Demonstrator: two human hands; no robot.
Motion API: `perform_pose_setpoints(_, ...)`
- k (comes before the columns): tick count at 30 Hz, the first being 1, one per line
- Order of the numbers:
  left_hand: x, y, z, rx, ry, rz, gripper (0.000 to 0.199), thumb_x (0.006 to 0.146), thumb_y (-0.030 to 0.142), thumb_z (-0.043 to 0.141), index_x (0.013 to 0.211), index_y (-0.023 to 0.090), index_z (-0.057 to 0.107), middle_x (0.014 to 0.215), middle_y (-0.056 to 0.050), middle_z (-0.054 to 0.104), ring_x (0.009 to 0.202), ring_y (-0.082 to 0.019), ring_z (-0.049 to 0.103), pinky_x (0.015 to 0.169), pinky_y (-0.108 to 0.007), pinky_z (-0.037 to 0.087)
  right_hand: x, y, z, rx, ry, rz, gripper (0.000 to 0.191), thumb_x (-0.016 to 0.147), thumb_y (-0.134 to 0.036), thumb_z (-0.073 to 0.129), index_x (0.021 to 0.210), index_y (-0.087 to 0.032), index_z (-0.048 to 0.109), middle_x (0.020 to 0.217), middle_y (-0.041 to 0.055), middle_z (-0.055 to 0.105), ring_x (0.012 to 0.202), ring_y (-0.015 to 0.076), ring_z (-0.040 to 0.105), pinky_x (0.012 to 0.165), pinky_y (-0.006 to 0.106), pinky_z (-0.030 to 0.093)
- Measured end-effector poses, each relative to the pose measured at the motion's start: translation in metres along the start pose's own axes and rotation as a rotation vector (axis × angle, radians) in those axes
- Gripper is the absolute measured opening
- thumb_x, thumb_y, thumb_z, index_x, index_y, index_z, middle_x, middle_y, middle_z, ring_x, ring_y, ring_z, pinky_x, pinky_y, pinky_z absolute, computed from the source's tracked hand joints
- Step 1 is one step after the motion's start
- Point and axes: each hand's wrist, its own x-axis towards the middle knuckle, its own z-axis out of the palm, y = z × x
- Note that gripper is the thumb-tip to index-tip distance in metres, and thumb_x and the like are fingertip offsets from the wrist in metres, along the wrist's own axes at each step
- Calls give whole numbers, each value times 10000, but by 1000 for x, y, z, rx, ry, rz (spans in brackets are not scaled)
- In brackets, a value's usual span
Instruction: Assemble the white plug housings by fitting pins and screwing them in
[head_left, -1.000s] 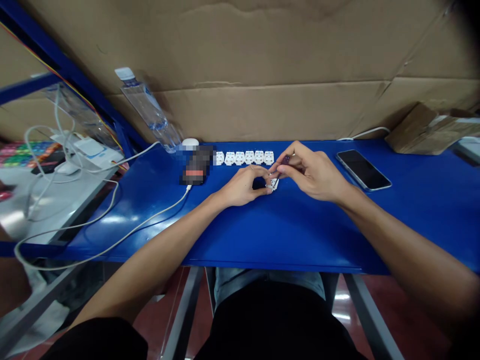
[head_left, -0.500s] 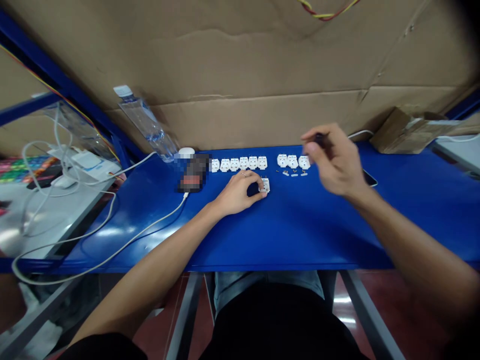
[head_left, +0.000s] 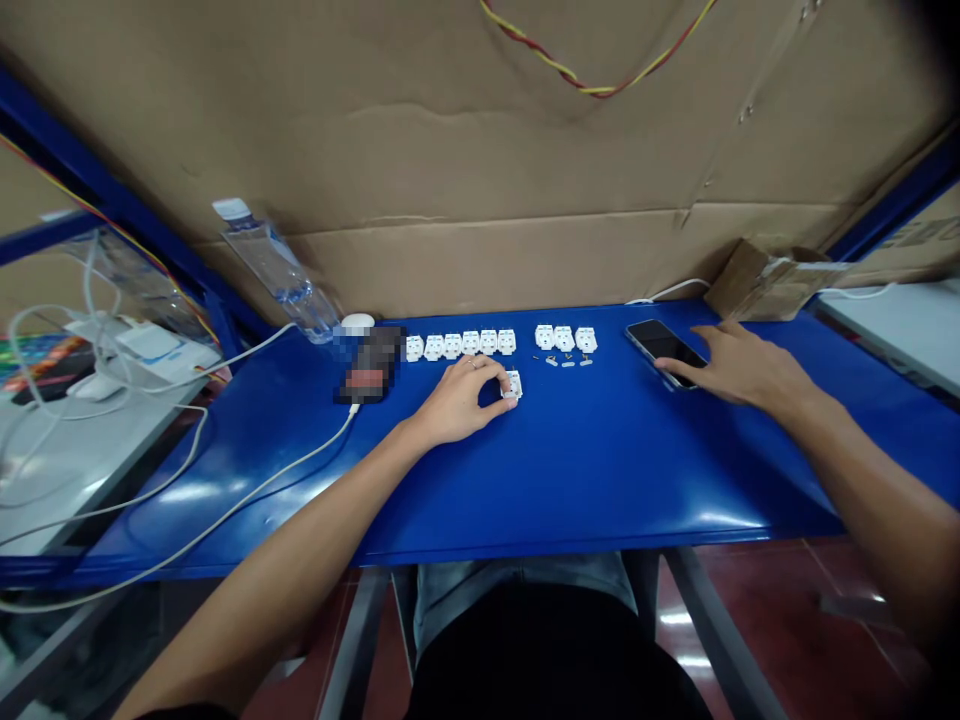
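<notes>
My left hand rests on the blue bench, its fingertips pinching a small white plastic socket piece. Behind that hand runs a row of several white socket bodies. Further right stands a shorter group of three, with tiny metal parts lying just in front of them. My right hand is spread flat with its fingers apart, the fingertips at the edge of a black smartphone. It holds nothing that I can see.
The blue metal bench stands against a cardboard wall. A plastic water bottle, a white round object and a pixelated object with a white cable lie at the back left. A cardboard package sits back right.
My right hand has moved right from above the parts to the smartphone, and the dark tool it held is no longer visible. My left hand stays on the white piece. The view has shifted slightly.
</notes>
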Motion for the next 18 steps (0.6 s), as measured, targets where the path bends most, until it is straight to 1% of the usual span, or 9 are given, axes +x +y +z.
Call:
perform_pose_setpoints(1, 0, 0, 0, 0, -2, -4, 158, 1075, 423, 786, 1105, 279, 728, 1276, -47, 750, 1271, -306, 662, 1178, -530, 482, 9, 0, -2, -10, -85, 6, 1074, 921, -1015, 508, 1487, -120, 687, 1435, 334, 730, 1191, 525, 739, 935, 591, 562)
perform_pose_setpoints(4, 0, -2, 0, 1, -10, -11, 167, 1070, 424, 794, 1102, 273, 730, 1281, -52, 753, 1265, -309, 665, 1166, -522, 485, 31, -2, -5, -20, -272, 50, 832, 904, -920, 643, 1220, -158, 748, 1128, 245, 823, 1011, 404, 766, 873, 495, 548)
perform_pose_setpoints(5, 1, -2, 0, -1, -12, -8, 170, 1069, 425, 796, 1105, 272, 732, 1281, -52, 753, 1269, -310, 664, 1161, -516, 486, 34, -4, -4, -33, -278, 59, 803, 896, -888, 673, 1183, -141, 746, 1108, 258, 820, 985, 400, 765, 854, 488, 536)
perform_pose_setpoints(6, 1, -2, 0, -3, -14, -4, 172, 1069, 427, 798, 1108, 272, 734, 1279, -52, 752, 1273, -310, 662, 1155, -510, 488, 34, -8, -4, -49, -262, 77, 815, 889, -863, 687, 1202, -111, 730, 1154, 293, 810, 1002, 412, 765, 848, 489, 524)
perform_pose_setpoints(8, 1, -3, -1, -8, -17, 2, 174, 1070, 429, 798, 1117, 272, 737, 1275, -51, 752, 1282, -309, 658, 1148, -497, 490, 26, -17, -2, -69, -212, 131, 926, 880, -841, 680, 1333, -34, 663, 1295, 377, 764, 1086, 469, 766, 837, 500, 512)
perform_pose_setpoints(9, 1, -3, -1, -8, -18, 2, 174, 1071, 430, 797, 1119, 273, 739, 1274, -50, 752, 1284, -308, 656, 1148, -494, 489, 19, -23, 0, -72, -187, 157, 960, 882, -832, 671, 1375, -9, 633, 1315, 399, 752, 1116, 493, 766, 845, 509, 513)
perform_pose_setpoints(10, 2, -3, -1, -7, -18, -1, 174, 1070, 430, 798, 1120, 274, 741, 1273, -48, 752, 1283, -306, 656, 1152, -493, 485, 10, -28, 1, -55, -104, 180, 980, 869, -826, 679, 1387, 3, 622, 1320, 409, 749, 1126, 509, 770, 862, 520, 517)
perform_pose_setpoints(14, 2, -2, -1, -3, -5, -10, 169, 1060, 425, 806, 1094, 271, 746, 1253, -42, 754, 1251, -297, 665, 1159, -496, 475, -22, -46, 7, 39, 226, 168, 926, 855, -755, 703, 1435, -43, 583, 1360, 374, 737, 1089, 535, 779, 847, 568, 550)
perform_pose_setpoints(18, 2, -1, -2, -3, -8, -4, 173, 1065, 434, 791, 1095, 270, 747, 1253, -52, 756, 1261, -306, 668, 1155, -507, 482, -35, -54, 10, 32, 352, 114, 864, 853, -688, 714, 1440, -73, 554, 1316, 326, 727, 1018, 498, 781, 780, 558, 569)
